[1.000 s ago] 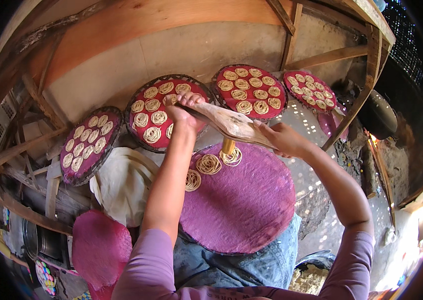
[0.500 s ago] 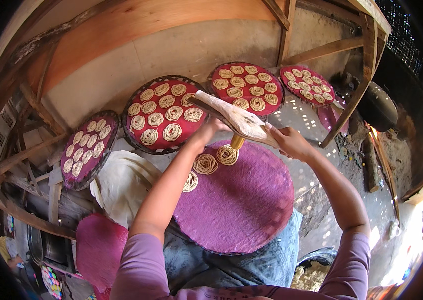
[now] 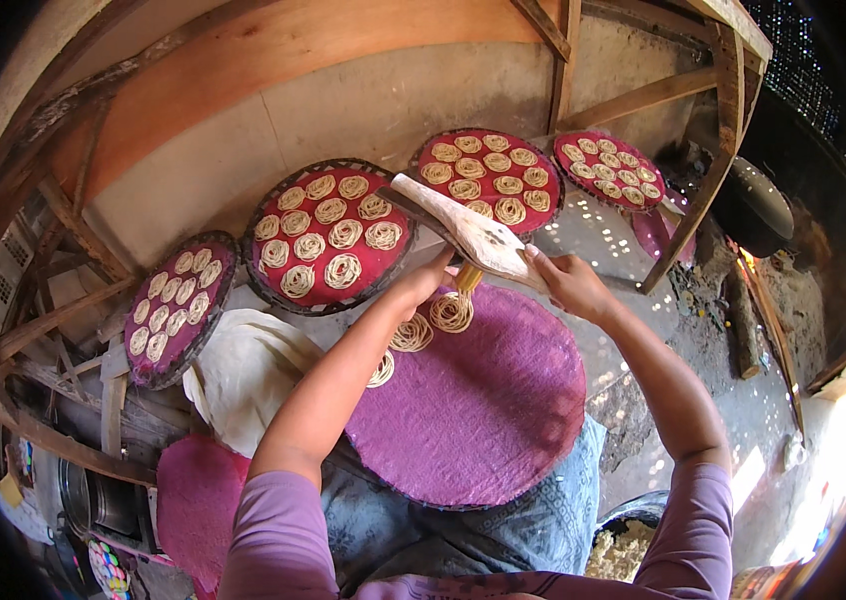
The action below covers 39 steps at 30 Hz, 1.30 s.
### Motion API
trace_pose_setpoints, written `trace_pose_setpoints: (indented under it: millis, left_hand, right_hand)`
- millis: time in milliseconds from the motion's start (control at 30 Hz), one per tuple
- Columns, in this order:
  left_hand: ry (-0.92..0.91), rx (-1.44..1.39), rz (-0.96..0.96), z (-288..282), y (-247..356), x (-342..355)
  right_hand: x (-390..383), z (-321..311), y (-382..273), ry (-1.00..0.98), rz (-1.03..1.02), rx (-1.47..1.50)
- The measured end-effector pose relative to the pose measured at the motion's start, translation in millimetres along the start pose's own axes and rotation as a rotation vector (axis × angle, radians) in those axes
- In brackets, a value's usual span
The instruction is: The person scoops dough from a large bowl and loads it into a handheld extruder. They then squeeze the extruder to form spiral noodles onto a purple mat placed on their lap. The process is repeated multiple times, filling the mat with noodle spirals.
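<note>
My left hand (image 3: 423, 280) is closed at the underside of a long wooden press (image 3: 468, 228), beside its short brass cylinder (image 3: 468, 278), fingertips partly hidden. My right hand (image 3: 568, 282) grips the press's lower right end, thumb on top. Pale noodle strands hang from the cylinder onto a coiled nest (image 3: 451, 313). It lies beside other nests (image 3: 410, 336) on a big round purple mat (image 3: 473, 410), which rests over patterned blue cloth on my lap.
Several round trays (image 3: 288, 280) of noodle nests line the back wall. A pale cloth (image 3: 233, 390) and pink mesh (image 3: 198, 500) lie left. Right are a wooden brace (image 3: 683, 240), a dark wok (image 3: 758, 205) over burning wood, and a tub of crumbly pale stuff (image 3: 613, 555) near my lap.
My left hand has moved down from the press's upper end to its underside near the cylinder. The nest beneath the cylinder has grown fuller, and the press has shifted slightly left.
</note>
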<state>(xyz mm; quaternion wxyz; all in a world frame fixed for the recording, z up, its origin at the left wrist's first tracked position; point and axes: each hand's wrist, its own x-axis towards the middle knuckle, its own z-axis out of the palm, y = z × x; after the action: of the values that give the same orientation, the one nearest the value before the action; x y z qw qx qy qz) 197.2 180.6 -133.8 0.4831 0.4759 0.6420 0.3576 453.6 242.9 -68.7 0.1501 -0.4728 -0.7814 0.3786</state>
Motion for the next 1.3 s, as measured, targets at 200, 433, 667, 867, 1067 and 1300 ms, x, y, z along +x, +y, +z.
trace_pose_setpoints:
  millis: [200,433,667,867,1067,1300]
  left_hand:
    - [0.078,0.498,0.072,-1,-14,-8]
    - [0.482,1.161,0.583,3,9,-95]
    - [-0.235,0.317,0.626,72,3,-247]
    - [-0.438,-0.140,0.553,143,-40,-316]
    - [-0.903,-0.196,-0.032,261,-30,-264]
    - [-1.331,0.293,0.207,303,62,-257]
  right_hand:
    - [-6,-5,-1,0.015,0.031,0.060]
    - [-64,-25,-18,-0.003,0.001,0.093]
    - [-214,36,-36,-0.254,-0.541,-0.171]
    - [-262,68,27,-0.280,-0.762,-0.082]
    - [-306,26,24,0.156,-0.933,0.108]
    - [-406,-33,6,0.324,-0.654,-0.161]
